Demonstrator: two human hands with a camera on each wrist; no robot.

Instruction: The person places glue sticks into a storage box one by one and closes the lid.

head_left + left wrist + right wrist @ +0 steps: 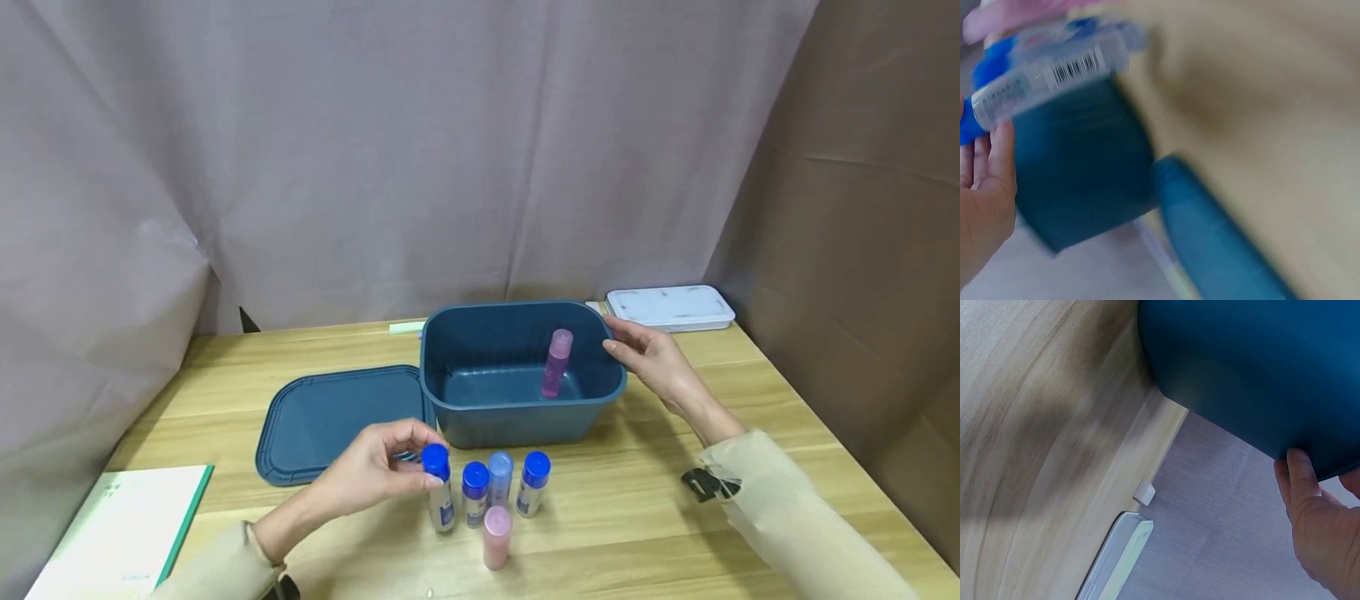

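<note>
The blue-capped bottle (438, 487) is pinched at its cap by the left hand (375, 467); a straight lift spares neighbouring bottles. The teal bin (480, 417) is steadied at its rim by the right hand (652, 358), fingers relaxed

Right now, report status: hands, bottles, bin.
Left hand pinching blue-capped bottle on table. Right hand on bin rim. Pink bottle upright inside. Nothing blocking.

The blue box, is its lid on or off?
Off. The blue box is open on top, and its lid lies flat on the table beside it.
</note>
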